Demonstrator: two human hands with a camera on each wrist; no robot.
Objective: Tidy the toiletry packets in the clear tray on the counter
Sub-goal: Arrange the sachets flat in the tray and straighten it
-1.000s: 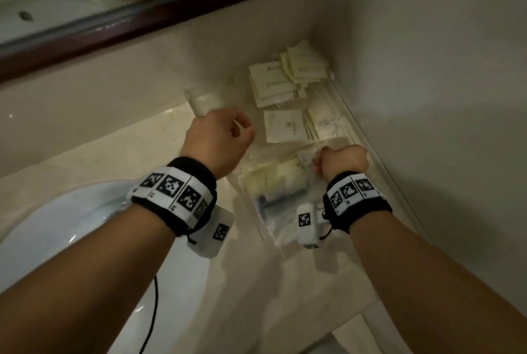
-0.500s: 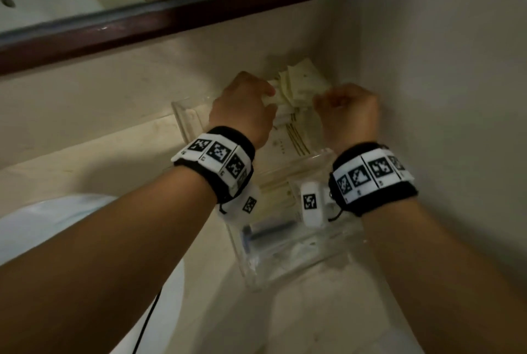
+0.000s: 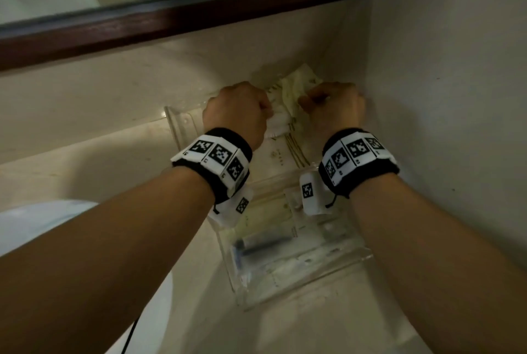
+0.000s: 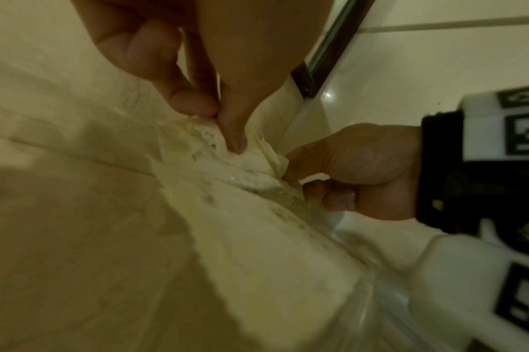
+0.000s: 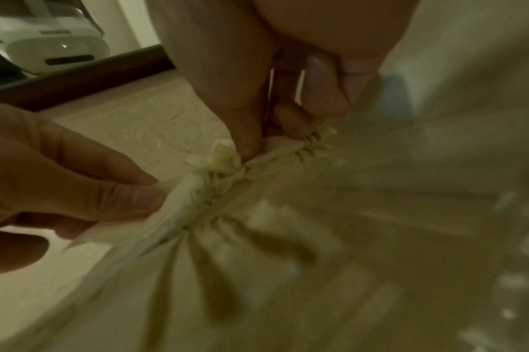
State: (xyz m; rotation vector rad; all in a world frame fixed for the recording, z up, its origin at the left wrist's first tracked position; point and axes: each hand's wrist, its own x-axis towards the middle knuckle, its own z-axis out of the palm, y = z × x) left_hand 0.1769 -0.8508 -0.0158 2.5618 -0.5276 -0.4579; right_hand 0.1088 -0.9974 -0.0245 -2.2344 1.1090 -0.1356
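A clear tray (image 3: pixel 182 128) lies on the counter in the corner by the right wall. Cream toiletry packets (image 3: pixel 293 88) are bunched at its far end. My left hand (image 3: pixel 266 114) pinches the stack's left side and my right hand (image 3: pixel 306 102) pinches its right side. In the left wrist view my left hand (image 4: pixel 224 128) holds the packets (image 4: pixel 203 147) between thumb and finger, and my right hand (image 4: pixel 290 171) grips their edge. The right wrist view shows my right hand (image 5: pixel 257 145) pinching the crumpled packets (image 5: pixel 215 166), with my left hand (image 5: pixel 155 190) opposite. More flat packets (image 3: pixel 279 154) lie mid-tray.
Clear-wrapped items, one dark (image 3: pixel 265 242), fill the tray's near end. A white sink basin (image 3: pixel 42 225) sits at the left. A mirror with a dark wooden frame (image 3: pixel 199 11) runs along the back wall. The right wall (image 3: pixel 442 96) stands close beside the tray.
Both hands went from the tray's middle and near part to its far end and closed on the cream packet stack, which now looks gathered between them.
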